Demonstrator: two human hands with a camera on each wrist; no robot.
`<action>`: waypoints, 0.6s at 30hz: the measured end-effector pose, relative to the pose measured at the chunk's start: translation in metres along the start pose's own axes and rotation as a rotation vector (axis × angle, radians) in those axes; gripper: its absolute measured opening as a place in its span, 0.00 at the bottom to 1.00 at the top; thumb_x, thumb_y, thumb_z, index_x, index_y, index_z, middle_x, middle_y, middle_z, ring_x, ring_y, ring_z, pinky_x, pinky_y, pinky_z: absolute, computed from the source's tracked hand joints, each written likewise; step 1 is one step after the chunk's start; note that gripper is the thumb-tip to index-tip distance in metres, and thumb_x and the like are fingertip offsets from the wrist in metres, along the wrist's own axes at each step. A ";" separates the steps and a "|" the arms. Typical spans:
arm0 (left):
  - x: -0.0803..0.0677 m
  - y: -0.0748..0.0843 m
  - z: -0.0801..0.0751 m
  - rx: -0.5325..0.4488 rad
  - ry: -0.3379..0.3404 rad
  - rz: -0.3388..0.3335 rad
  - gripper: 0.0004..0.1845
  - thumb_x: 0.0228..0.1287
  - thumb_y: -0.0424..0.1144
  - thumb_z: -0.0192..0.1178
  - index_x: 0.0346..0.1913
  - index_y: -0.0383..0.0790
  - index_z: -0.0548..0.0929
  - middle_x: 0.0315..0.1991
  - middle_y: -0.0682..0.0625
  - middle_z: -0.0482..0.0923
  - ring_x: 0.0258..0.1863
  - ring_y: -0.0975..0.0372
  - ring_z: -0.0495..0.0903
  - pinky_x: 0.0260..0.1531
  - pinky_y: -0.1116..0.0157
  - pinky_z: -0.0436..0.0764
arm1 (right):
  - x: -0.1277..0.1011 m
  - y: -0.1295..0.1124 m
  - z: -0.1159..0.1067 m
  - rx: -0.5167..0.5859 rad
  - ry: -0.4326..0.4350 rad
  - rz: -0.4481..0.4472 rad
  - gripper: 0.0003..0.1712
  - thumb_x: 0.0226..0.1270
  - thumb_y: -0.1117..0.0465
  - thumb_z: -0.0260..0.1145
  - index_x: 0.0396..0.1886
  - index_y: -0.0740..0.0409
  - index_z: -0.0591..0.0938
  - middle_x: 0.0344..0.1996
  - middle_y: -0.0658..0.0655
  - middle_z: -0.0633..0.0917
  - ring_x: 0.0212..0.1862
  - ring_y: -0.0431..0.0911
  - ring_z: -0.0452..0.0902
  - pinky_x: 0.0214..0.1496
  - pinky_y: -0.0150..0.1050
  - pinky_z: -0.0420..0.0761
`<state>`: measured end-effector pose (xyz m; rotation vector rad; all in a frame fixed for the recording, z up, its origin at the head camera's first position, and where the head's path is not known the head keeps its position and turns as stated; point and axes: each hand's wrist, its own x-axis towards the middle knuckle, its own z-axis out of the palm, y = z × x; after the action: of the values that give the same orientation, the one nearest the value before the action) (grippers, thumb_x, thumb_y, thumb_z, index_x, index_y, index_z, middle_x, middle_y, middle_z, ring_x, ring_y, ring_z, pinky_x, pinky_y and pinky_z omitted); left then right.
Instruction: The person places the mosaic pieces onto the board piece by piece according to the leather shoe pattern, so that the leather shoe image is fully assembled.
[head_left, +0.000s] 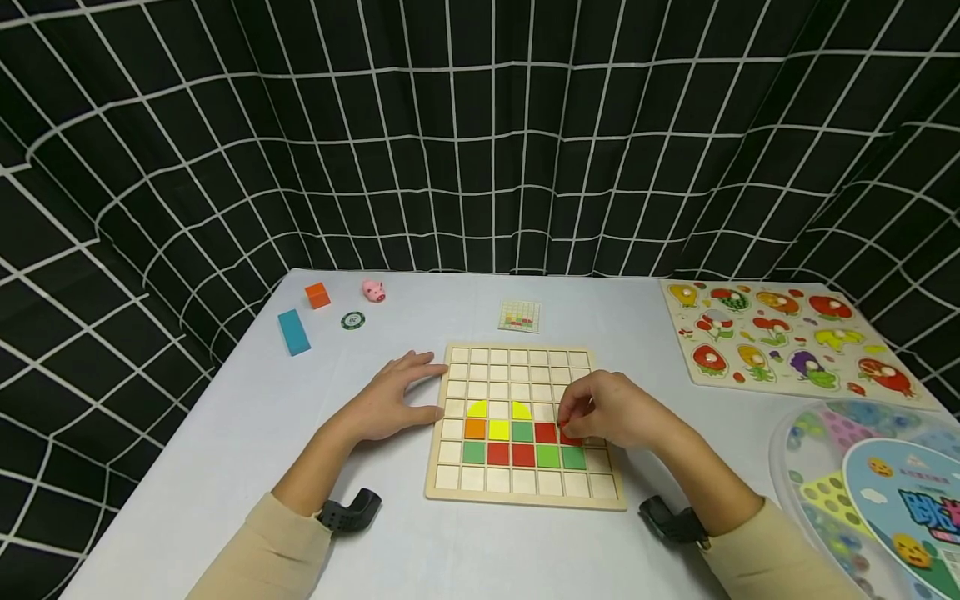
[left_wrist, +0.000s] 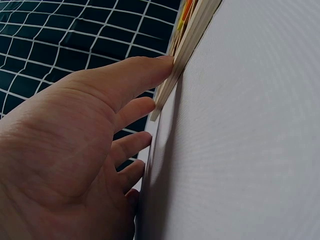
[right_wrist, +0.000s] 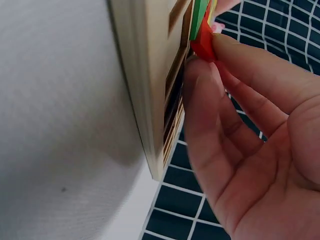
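A wooden grid board [head_left: 525,499] lies flat on the white table, with green, red, orange and yellow tiles in two rows and two yellow rounded pieces above them. My right hand [head_left: 609,408] pinches a red tile [right_wrist: 204,46] between thumb and fingertips, over the board's right side, beside another red tile [head_left: 546,433]. In the right wrist view the held tile is tilted against the grid, close to a green tile [right_wrist: 198,17]. My left hand [head_left: 390,402] rests at the board's left edge with fingers spread, its thumb tip touching the side of the frame.
Behind the board lies a small pattern card [head_left: 519,317]. At the back left are a blue block [head_left: 294,332], an orange cube [head_left: 318,295], a round chip [head_left: 353,320] and a pink pig [head_left: 373,290]. A fruit puzzle [head_left: 772,375] and a round clear box [head_left: 787,492] occupy the right.
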<state>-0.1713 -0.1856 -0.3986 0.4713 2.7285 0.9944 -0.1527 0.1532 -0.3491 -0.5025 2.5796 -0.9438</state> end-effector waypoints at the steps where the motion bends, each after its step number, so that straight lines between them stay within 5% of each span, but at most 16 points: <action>1: 0.000 0.000 0.000 0.002 -0.001 0.001 0.35 0.63 0.48 0.70 0.74 0.51 0.75 0.81 0.44 0.60 0.84 0.44 0.46 0.79 0.35 0.48 | 0.000 -0.001 0.000 -0.016 0.000 -0.002 0.07 0.59 0.68 0.76 0.27 0.53 0.86 0.22 0.48 0.83 0.31 0.43 0.76 0.34 0.37 0.76; 18: 0.000 -0.001 -0.001 0.001 -0.001 -0.004 0.36 0.63 0.49 0.70 0.74 0.52 0.75 0.81 0.45 0.59 0.84 0.44 0.46 0.79 0.35 0.48 | 0.000 -0.007 0.004 -0.146 0.024 0.013 0.08 0.61 0.67 0.76 0.27 0.51 0.88 0.24 0.46 0.85 0.35 0.44 0.75 0.36 0.37 0.76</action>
<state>-0.1714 -0.1871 -0.3986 0.4658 2.7280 0.9911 -0.1494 0.1465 -0.3473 -0.5157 2.6827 -0.7658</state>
